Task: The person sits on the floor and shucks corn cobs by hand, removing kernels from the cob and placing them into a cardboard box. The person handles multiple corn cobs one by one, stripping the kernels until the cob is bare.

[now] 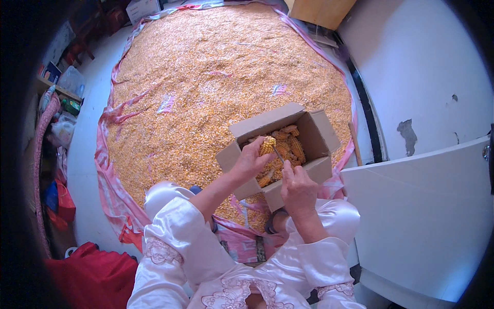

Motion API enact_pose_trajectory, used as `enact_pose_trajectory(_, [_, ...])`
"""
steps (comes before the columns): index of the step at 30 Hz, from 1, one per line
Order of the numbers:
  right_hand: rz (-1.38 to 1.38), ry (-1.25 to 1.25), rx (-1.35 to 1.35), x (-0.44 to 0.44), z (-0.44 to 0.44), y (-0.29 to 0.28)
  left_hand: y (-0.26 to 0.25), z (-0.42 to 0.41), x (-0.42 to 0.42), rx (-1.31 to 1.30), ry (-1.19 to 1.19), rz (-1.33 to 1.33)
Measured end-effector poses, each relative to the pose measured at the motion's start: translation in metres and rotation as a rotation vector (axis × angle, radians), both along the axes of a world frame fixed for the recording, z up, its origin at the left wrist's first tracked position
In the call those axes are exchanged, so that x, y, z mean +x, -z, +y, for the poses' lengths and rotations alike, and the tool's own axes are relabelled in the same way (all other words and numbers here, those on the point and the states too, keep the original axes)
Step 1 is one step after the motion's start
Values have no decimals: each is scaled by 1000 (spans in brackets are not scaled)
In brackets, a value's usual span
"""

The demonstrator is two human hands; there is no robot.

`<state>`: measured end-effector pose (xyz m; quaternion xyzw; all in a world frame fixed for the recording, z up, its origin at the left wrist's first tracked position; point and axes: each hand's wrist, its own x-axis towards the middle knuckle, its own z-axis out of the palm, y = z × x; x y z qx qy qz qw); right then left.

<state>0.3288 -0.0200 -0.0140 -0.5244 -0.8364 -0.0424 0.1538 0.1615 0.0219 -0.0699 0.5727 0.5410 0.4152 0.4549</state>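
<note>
Over an open cardboard box (266, 124), my left hand (251, 160) grips a cob of yellow corn (267, 145) by its near side. My right hand (299, 187) is closed around a tool whose thin metal shaft (278, 153) reaches to the cob; the handle is hidden in my fingers. Inside the box lie several corn cobs (295, 148) and loose kernels. The box stands between my knees with its flaps folded outward. My left hand covers part of the box's left side.
A wide layer of corn kernels (216, 77) covers a pink patterned sheet (106, 154) on the floor. To the right are a white panel (417, 212), a wooden stick (355, 145) and a wall with peeling paint. Red cloth (92, 274) lies at the lower left, below shelves with plastic bags (71, 81).
</note>
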Motion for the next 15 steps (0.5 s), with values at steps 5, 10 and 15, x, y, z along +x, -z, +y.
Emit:
enact_pose_trajectory(5, [-15, 38, 2, -11, -4, 8, 5, -2, 10, -72, -104, -318])
enact_pose_trajectory(10, [17, 86, -25, -17, -3, 12, 13, 1, 11, -92, -130, -188])
enact_pose_trajectory(15, [-159, 105, -62, -20, -3, 17, 14, 1, 12, -61, -158, -13])
